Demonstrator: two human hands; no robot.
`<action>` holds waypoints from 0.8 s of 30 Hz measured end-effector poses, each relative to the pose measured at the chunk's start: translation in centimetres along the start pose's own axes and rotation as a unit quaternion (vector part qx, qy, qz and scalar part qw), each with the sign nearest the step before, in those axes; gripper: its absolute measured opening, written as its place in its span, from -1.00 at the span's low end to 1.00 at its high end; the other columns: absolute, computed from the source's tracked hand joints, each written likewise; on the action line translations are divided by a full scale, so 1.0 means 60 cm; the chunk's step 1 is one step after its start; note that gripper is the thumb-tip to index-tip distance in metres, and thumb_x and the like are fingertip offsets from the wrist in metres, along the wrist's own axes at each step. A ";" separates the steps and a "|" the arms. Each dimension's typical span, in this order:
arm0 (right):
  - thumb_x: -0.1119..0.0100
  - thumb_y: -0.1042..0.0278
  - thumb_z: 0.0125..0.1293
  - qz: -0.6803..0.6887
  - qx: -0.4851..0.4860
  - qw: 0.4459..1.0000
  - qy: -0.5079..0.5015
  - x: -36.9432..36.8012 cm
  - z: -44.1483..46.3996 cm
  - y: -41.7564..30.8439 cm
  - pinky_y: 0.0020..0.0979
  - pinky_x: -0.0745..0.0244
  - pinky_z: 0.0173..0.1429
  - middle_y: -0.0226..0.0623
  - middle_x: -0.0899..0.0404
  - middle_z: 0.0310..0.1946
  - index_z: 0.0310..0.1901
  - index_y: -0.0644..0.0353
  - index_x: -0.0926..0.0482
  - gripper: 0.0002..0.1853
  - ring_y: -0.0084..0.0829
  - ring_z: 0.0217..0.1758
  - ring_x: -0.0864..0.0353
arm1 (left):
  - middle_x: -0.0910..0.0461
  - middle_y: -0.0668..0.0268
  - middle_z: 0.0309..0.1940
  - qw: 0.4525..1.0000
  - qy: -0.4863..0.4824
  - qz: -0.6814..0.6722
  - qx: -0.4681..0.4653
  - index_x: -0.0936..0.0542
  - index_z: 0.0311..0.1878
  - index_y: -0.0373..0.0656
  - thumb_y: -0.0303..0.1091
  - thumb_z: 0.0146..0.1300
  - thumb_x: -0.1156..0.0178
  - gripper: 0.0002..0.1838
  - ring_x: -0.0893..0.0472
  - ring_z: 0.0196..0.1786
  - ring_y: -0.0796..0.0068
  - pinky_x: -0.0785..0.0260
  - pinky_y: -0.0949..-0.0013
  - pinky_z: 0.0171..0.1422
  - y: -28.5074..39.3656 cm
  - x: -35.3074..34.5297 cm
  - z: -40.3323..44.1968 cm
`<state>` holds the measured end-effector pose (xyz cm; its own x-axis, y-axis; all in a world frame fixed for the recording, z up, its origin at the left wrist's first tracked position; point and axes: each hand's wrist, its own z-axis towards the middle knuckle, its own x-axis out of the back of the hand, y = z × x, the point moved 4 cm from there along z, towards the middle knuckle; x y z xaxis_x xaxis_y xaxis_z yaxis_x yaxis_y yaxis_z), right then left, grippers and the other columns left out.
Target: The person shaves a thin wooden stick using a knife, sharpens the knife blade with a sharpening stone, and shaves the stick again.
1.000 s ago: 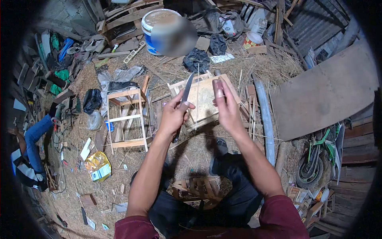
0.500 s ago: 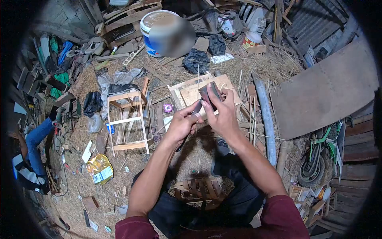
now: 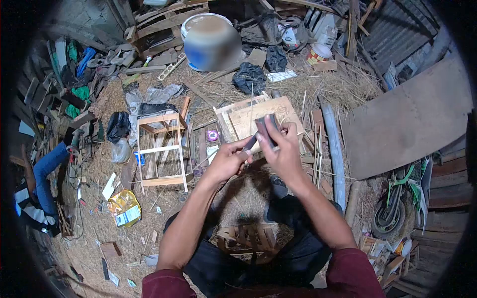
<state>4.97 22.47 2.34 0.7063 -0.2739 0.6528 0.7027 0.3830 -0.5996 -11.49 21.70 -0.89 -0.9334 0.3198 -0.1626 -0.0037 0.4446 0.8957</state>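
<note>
My left hand (image 3: 231, 161) is closed around a dark, narrow flat piece (image 3: 251, 143), its thumb along it. A thin pale stick (image 3: 252, 102) rises upright just beyond this piece; its lower end is hidden near my hands. My right hand (image 3: 283, 154) grips a dark block with a brownish face (image 3: 267, 130), fingers over its far side and thumb on the near side. The block is tilted and close to the flat piece; I cannot tell whether they touch. Under and beyond my hands lies a pale wooden board (image 3: 263, 115).
A small wooden frame (image 3: 160, 150) stands left, near a pink tape measure (image 3: 212, 135). A grey pole (image 3: 333, 149) and a large brown sheet (image 3: 407, 114) lie right. Buckets (image 3: 318, 53) and black bags (image 3: 250, 77) are at the back. Another person's jeans-clad leg (image 3: 49, 166) is far left.
The view has shifted slightly, so the surroundings sit a little lower and further right. My right hand and the block have moved slightly nearer my body; both hands keep their hold.
</note>
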 end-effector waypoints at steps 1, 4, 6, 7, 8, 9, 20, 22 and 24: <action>-0.33 0.26 0.23 -0.008 -0.002 1.000 0.005 0.004 0.007 0.008 -0.22 -0.46 -0.02 0.01 -0.37 -0.18 0.27 0.15 -0.50 -0.45 -0.11 -0.14 -0.46 | -0.50 0.55 -0.48 1.000 -0.003 0.008 -0.001 -0.45 0.35 -0.05 -0.45 0.30 -0.13 -0.48 -0.28 -0.58 0.79 -0.11 0.61 -0.54 -0.002 -0.001 -0.002; -0.34 0.28 0.21 0.009 -0.058 0.998 0.034 0.021 0.022 0.029 -0.23 -0.45 -0.03 0.01 -0.37 -0.19 0.26 0.15 -0.50 -0.44 -0.13 -0.16 -0.45 | -0.49 0.54 -0.49 1.000 -0.012 0.028 -0.005 -0.45 0.35 -0.05 -0.45 0.29 -0.12 -0.48 -0.28 -0.59 0.79 -0.09 0.62 -0.55 0.000 -0.011 -0.003; -0.31 0.30 0.24 0.000 0.002 1.000 0.009 0.004 -0.007 0.001 -0.23 -0.45 -0.05 0.02 -0.37 -0.18 0.27 0.16 -0.49 -0.46 -0.12 -0.17 -0.46 | -0.52 0.51 -0.49 1.000 -0.011 0.007 -0.025 -0.47 0.34 -0.07 -0.45 0.29 -0.09 -0.49 -0.32 -0.59 0.78 -0.15 0.61 -0.54 -0.011 0.004 0.007; -0.30 0.31 0.25 -0.004 0.030 1.000 -0.003 -0.003 -0.019 -0.008 -0.23 -0.45 -0.06 0.02 -0.37 -0.18 0.27 0.17 -0.49 -0.46 -0.12 -0.17 -0.46 | -0.54 0.49 -0.49 0.999 -0.011 -0.001 -0.033 -0.48 0.33 -0.08 -0.46 0.29 -0.07 -0.50 -0.34 -0.60 0.77 -0.18 0.61 -0.54 -0.010 0.005 0.007; -0.27 0.34 0.27 0.002 0.027 1.000 0.009 0.000 -0.013 -0.005 -0.22 -0.46 -0.07 0.00 -0.37 -0.19 0.28 0.17 -0.48 -0.47 -0.13 -0.18 -0.46 | -0.54 0.50 -0.50 1.000 -0.006 0.016 -0.025 -0.48 0.33 -0.07 -0.46 0.28 -0.07 -0.49 -0.35 -0.56 0.77 -0.21 0.60 -0.48 -0.009 0.004 0.002; -0.27 0.33 0.27 -0.003 0.004 1.000 0.013 0.007 -0.002 0.005 -0.21 -0.47 -0.07 0.00 -0.36 -0.19 0.28 0.17 -0.48 -0.48 -0.13 -0.18 -0.47 | -0.54 0.50 -0.50 0.999 -0.006 0.033 -0.025 -0.48 0.33 -0.07 -0.46 0.29 -0.07 -0.50 -0.36 -0.54 0.77 -0.21 0.60 -0.46 -0.007 -0.002 -0.002; -0.23 0.26 0.30 -0.032 0.021 0.999 0.002 0.005 -0.015 -0.018 -0.18 -0.47 -0.07 0.00 -0.40 -0.21 0.23 0.12 -0.53 -0.54 -0.11 -0.14 -0.47 | -0.50 0.55 -0.43 0.998 0.004 0.061 -0.010 -0.42 0.38 -0.05 -0.37 0.35 -0.14 -0.48 -0.28 -0.55 0.78 -0.09 0.61 -0.52 -0.009 -0.008 -0.009; -0.24 0.27 0.28 -0.040 0.085 0.996 -0.005 -0.014 -0.032 -0.031 -0.17 -0.43 -0.07 -0.01 -0.40 -0.23 0.24 0.11 -0.53 -0.53 -0.12 -0.15 -0.45 | -0.51 0.55 -0.43 0.999 0.022 0.036 -0.008 -0.42 0.37 -0.05 -0.36 0.34 -0.14 -0.49 -0.27 -0.56 0.78 -0.08 0.60 -0.52 -0.010 -0.007 -0.009; -0.25 0.28 0.26 -0.031 0.019 0.999 0.023 -0.005 -0.007 -0.004 -0.17 -0.43 -0.06 0.00 -0.42 -0.23 0.23 0.10 -0.53 -0.52 -0.11 -0.15 -0.45 | -0.52 0.53 -0.43 0.999 0.010 0.034 -0.023 -0.43 0.37 -0.06 -0.36 0.34 -0.14 -0.49 -0.27 -0.57 0.78 -0.07 0.59 -0.54 -0.010 -0.009 -0.011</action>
<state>4.60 22.11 2.10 0.6660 -0.3385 0.6647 0.7416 0.3969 -0.5408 -11.21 20.74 -1.06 -0.9387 0.3320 -0.0929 0.0442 0.3832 0.9226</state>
